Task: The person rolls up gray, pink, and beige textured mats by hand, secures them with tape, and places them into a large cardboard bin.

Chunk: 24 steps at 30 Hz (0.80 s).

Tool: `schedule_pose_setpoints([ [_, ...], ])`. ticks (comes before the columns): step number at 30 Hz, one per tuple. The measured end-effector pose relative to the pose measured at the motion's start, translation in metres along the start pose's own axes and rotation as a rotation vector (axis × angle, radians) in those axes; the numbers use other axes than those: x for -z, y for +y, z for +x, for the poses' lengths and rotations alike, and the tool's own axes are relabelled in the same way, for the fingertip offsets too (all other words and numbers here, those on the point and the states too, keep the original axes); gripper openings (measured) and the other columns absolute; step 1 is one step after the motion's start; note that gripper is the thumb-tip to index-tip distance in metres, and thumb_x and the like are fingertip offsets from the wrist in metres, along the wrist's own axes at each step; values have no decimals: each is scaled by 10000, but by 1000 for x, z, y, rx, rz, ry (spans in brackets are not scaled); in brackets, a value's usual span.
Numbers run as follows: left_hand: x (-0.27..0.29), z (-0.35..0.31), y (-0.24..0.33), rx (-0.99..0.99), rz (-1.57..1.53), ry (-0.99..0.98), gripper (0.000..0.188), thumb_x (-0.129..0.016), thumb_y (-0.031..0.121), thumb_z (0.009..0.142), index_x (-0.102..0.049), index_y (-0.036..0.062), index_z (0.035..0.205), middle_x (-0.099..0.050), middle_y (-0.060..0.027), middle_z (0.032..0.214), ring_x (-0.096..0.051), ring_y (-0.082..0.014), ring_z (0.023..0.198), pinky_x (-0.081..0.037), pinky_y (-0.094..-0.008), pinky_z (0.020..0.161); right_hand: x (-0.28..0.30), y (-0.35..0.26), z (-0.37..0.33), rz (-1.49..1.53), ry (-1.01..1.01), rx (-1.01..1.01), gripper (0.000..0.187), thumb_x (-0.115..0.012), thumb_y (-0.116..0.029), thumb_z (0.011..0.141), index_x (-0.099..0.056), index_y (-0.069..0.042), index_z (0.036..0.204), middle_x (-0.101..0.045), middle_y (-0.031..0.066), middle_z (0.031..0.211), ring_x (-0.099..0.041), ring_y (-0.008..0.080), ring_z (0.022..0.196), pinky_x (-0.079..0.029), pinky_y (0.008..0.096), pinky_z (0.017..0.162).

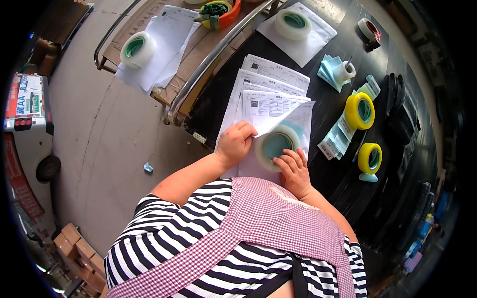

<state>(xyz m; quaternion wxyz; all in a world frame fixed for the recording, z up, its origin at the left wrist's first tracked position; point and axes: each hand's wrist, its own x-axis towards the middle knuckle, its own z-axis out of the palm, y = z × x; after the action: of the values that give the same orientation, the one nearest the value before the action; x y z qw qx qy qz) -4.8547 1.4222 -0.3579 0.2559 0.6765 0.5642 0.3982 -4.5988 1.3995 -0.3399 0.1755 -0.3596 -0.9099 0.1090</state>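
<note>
The white papers [268, 106] overlap, one bent up. The round, whitish tape [263, 152] lies flat on the papers.

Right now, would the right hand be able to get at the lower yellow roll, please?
Probably yes: nothing tall seems to block the way from the right hand to the lower yellow roll, though the hand would first have to leave the clear roll it touches.

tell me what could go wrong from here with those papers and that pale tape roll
The curled top sheet might crease where the left hand pinches its edge. The pale tape roll, with the right hand's fingers at its rim, could slide and drag the loosely overlapping sheets out of line.
</note>
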Motion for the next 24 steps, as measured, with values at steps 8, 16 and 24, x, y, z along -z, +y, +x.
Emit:
schedule_pose_setpoints([
  [8, -2, -5, -8, -149, -54, 20, 191, -617, -104, 768, -662, 37, 889, -744, -123, 1079, -695, -330, 919, -554, -381, 812, 13, -2, -4, -77, 71, 66, 286, -662, -94, 846, -714, -148, 1122, -693, -23, 1078, -631, 146, 1114, -319, 395, 1158],
  [16, -2, 0, -10, -151, -168, 4, 244, -573, -151, 741, -613, 33, 897, -755, -148, 1104, -695, -347, 958, -539, -402, 836, 15, -3, -1, -116, 62, 74, 267, -640, -115, 867, -722, -149, 1119, -694, -27, 1082, -632, 137, 1108, -327, 387, 1141],
  [24, -1, 1, -7, -162, -140, -2, 206, -569, -141, 767, -592, 44, 855, -760, -131, 1095, -693, -334, 947, -538, -396, 827, 16, -8, -9, -122, -19, 95, 313, -631, -138, 887, -702, -144, 1192, -683, -2, 1118, -618, 165, 1136, -345, 397, 1129],
])
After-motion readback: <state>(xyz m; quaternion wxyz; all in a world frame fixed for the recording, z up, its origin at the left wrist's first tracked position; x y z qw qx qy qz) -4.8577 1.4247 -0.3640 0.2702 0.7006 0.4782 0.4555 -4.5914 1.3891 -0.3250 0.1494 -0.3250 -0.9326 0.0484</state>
